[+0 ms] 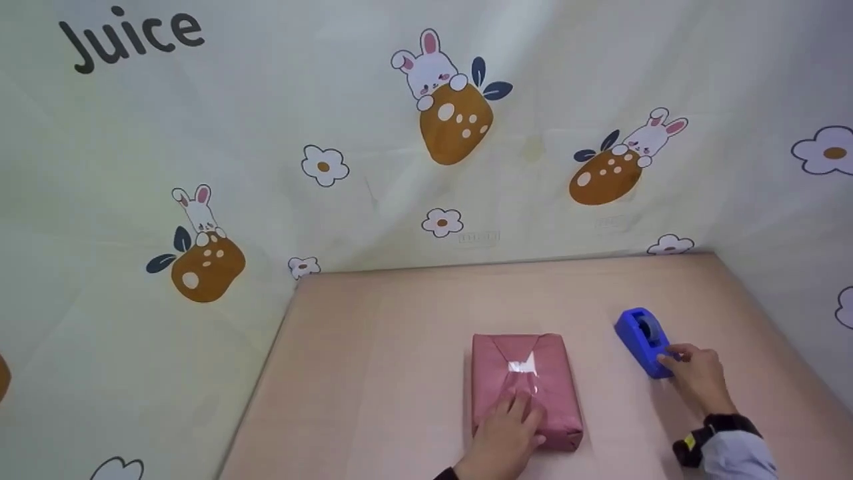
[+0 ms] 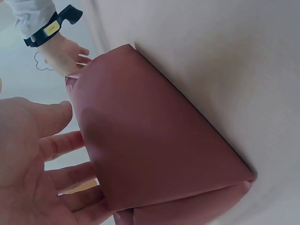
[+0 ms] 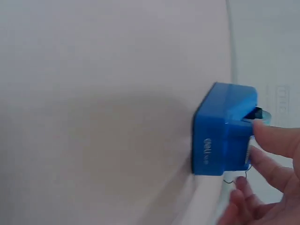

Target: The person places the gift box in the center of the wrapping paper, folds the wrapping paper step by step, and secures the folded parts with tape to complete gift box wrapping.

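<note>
A box wrapped in pink paper (image 1: 490, 393) lies flat on the table, with clear tape (image 1: 523, 367) shining over the folds on its top. My left hand (image 1: 506, 433) rests on the near part of the box, its fingers extended over the paper. In the left wrist view those fingers reach along the top edge of the wrapped box (image 2: 154, 131). To the right stands a blue tape dispenser (image 1: 643, 350) with a roll of clear tape. My right hand (image 1: 703, 377) has thumb and forefinger at its front end. The right wrist view shows that pinch on the tape dispenser (image 3: 211, 140).
The table (image 1: 373, 347) is covered in light brown. Behind it and along both sides hangs a pale sheet (image 1: 360, 87) printed with rabbits, fruit and flowers. A black band (image 1: 726, 427) sits on the right wrist.
</note>
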The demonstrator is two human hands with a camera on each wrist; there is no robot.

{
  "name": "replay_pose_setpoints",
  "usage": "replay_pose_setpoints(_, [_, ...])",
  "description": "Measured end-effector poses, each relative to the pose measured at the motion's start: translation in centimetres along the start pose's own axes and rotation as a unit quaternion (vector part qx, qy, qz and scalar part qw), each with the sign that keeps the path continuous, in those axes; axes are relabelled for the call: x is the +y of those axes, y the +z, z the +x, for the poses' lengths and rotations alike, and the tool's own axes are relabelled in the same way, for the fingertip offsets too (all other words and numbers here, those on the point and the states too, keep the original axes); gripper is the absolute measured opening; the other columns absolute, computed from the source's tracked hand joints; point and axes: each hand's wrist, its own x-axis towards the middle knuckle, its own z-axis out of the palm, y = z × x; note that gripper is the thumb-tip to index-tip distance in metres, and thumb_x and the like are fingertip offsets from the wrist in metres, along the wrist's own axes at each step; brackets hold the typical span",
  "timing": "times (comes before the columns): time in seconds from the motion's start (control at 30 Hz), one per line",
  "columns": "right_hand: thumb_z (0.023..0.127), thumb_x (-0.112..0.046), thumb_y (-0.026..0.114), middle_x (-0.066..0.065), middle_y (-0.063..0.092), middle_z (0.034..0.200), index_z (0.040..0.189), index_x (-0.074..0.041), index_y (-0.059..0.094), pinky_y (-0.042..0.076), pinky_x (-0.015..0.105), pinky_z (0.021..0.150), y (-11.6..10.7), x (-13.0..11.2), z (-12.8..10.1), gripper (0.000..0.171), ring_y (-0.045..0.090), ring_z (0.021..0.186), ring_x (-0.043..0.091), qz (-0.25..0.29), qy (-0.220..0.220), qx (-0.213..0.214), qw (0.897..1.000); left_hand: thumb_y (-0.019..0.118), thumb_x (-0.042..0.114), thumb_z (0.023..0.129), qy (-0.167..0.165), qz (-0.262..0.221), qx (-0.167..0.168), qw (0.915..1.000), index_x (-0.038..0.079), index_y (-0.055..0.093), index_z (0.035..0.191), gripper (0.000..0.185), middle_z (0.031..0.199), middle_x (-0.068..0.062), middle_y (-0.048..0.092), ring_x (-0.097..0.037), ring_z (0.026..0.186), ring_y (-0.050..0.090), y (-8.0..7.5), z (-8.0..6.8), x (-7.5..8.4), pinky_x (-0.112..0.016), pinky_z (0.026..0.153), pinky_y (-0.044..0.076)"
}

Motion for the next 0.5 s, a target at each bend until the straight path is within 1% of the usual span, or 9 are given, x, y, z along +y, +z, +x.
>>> replay_pose_setpoints(0.07, [0.088,-0.025,0.057,0.037,0.05,0.109,0.115,0.015,0.049,0.049,0.037,0.071,-0.5,-0.3,0.3,0.049,0.054,0.091,0.039,0.017,-0.002,-0.031,0.999,0.045,0.042,0.091,-0.002,-0.002,-0.009,1.0,0.023,0.048,0.119,0.034,0.123,0.0,0.045,-0.019,0.118,0.046,0.0,0.1,0.0,-0.033,0.092,0.046])
replay_pose_setpoints(0.1, [0.087,-0.024,0.057,0.036,0.052,0.108,0.113,0.016,0.049,0.05,0.035,0.071,-0.8,-0.4,0.4,0.048,0.055,0.089,0.037,0.024,0.004,-0.042,0.999,0.044,0.042,0.092,-0.002,-0.002,-0.012,0.9999,0.023,0.048,0.12,0.034,0.123,0.0,0.045,-0.019,0.119,0.046,-0.1,0.1,0.0,-0.033,0.093,0.046])
replay_pose_setpoints(0.2, [0.085,-0.021,0.059,0.032,0.055,0.101,0.108,0.017,0.05,0.046,0.029,0.065,-1.1,-0.9,0.6,0.045,0.055,0.085,0.031,0.03,0.034,-0.053,0.998,0.043,0.042,0.092,-0.006,-0.011,-0.028,0.9995,0.023,0.047,0.121,0.035,0.125,0.0,0.044,-0.019,0.121,0.045,-0.2,0.1,0.0,-0.033,0.094,0.045])
replay_pose_setpoints(0.3, [0.083,-0.02,0.061,0.029,0.057,0.096,0.102,0.015,0.052,0.044,0.027,0.062,-1.1,-1.1,0.7,0.04,0.054,0.08,0.029,0.03,0.054,-0.04,0.997,0.043,0.042,0.092,-0.011,-0.014,-0.04,0.999,0.023,0.047,0.123,0.037,0.126,0.0,0.043,-0.019,0.122,0.043,-0.4,0.1,0.1,-0.034,0.093,0.045])
replay_pose_setpoints(0.37, [0.083,-0.02,0.062,0.029,0.057,0.095,0.1,0.013,0.053,0.044,0.027,0.061,-1.0,-1.2,0.6,0.039,0.054,0.079,0.028,0.035,0.057,-0.032,0.997,0.043,0.042,0.092,-0.013,-0.016,-0.044,0.9988,0.023,0.046,0.123,0.037,0.127,0.0,0.042,-0.02,0.122,0.043,-0.4,0.1,0.1,-0.034,0.093,0.046])
replay_pose_setpoints(0.43, [0.082,-0.024,0.063,0.027,0.058,0.093,0.099,0.013,0.054,0.044,0.026,0.06,-1.0,-1.0,0.7,0.041,0.055,0.077,0.027,0.044,0.057,-0.023,0.997,0.043,0.041,0.092,-0.011,-0.016,-0.041,0.9989,0.022,0.047,0.122,0.036,0.127,0.0,0.042,-0.02,0.122,0.043,-0.5,0.1,0.1,-0.035,0.093,0.046])
replay_pose_setpoints(0.5, [0.083,-0.028,0.062,0.023,0.061,0.091,0.101,0.014,0.055,0.044,0.025,0.06,-1.1,-0.5,0.8,0.046,0.055,0.077,0.024,0.063,0.057,-0.022,0.996,0.043,0.041,0.092,-0.011,-0.018,-0.037,0.9991,0.022,0.047,0.121,0.034,0.126,-0.001,0.043,-0.021,0.121,0.044,-0.5,0.1,0.0,-0.035,0.092,0.046])
